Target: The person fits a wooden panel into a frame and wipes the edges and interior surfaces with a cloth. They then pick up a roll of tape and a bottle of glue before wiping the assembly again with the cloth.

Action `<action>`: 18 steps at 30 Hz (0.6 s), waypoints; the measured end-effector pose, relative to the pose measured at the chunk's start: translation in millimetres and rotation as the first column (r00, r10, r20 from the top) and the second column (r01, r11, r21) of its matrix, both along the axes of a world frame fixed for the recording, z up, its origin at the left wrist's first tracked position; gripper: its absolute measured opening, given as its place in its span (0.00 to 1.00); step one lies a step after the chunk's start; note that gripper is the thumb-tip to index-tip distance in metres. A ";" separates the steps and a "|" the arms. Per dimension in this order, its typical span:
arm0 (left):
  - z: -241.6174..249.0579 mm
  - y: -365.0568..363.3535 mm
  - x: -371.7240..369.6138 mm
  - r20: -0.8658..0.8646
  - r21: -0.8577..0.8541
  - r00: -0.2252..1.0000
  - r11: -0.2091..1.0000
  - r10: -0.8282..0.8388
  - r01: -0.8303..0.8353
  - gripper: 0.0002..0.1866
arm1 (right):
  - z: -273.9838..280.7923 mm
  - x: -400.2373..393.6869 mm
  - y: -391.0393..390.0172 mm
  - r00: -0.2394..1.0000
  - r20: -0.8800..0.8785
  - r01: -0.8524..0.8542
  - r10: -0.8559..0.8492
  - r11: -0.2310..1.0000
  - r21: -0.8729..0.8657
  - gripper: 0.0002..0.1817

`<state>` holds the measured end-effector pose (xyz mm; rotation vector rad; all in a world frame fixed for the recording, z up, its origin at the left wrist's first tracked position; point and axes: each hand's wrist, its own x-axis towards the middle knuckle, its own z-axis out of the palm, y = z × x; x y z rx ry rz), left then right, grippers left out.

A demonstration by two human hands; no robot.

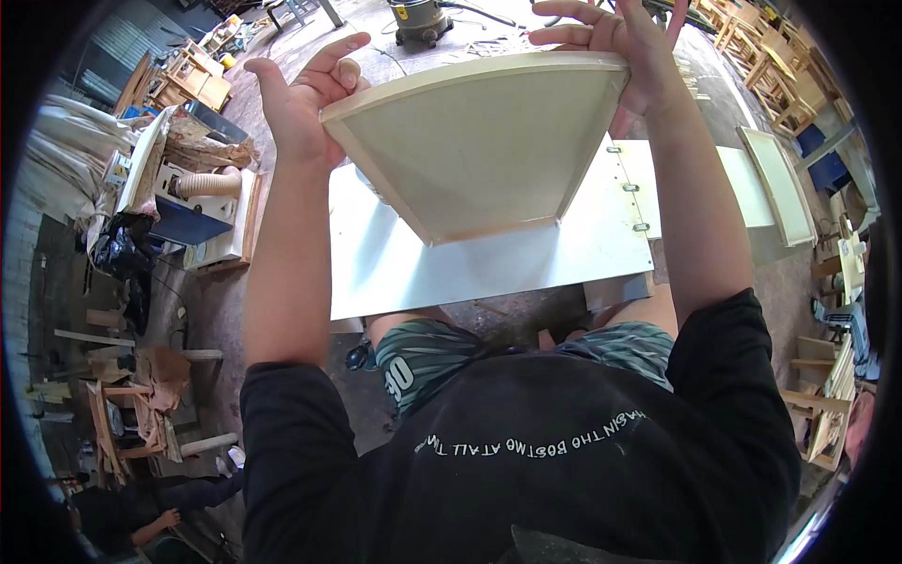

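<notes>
A pale wooden framed panel (479, 141) stands on its lower edge, tilted, with a raised rim round a flat sheet. Beneath it lies a white board (376, 273) across the person's lap area. My left hand (305, 108) presses the panel's upper left corner with the palm, thumb up and fingers partly curled. At the upper right corner, my right hand (639, 66) bears on the rim with its palm side, several fingers stretched outward. The panel is held between the two hands. Metal hinges (630, 187) sit along the white board's right edge.
Another framed panel (778, 186) leans at the right beside a second pale board (738, 188). A shop vacuum (420, 21) stands ahead on the floor. Left is a machine with a ribbed hose (209, 183). Another person (141, 517) is at lower left. Wooden frames (770, 66) are stacked far right.
</notes>
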<state>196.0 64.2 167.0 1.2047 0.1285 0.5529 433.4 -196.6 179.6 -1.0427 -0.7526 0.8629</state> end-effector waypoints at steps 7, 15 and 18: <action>-1.6 3.4 -2.2 -0.006 0.027 0.994 0.994 -0.110 0.110 0.66 | 5.4 -6.8 2.8 0.999 0.019 0.052 -0.051 0.996 -0.077 0.54; -2.8 4.0 -2.9 0.001 0.056 0.985 0.983 -0.175 0.174 0.67 | 13.1 -28.5 -1.3 0.993 0.020 0.114 -0.113 0.988 -0.108 0.51; -5.5 11.5 -2.3 0.019 0.037 0.973 0.973 -0.229 0.229 0.67 | 14.9 -31.1 -0.8 0.989 0.069 0.141 -0.132 0.981 -0.136 0.51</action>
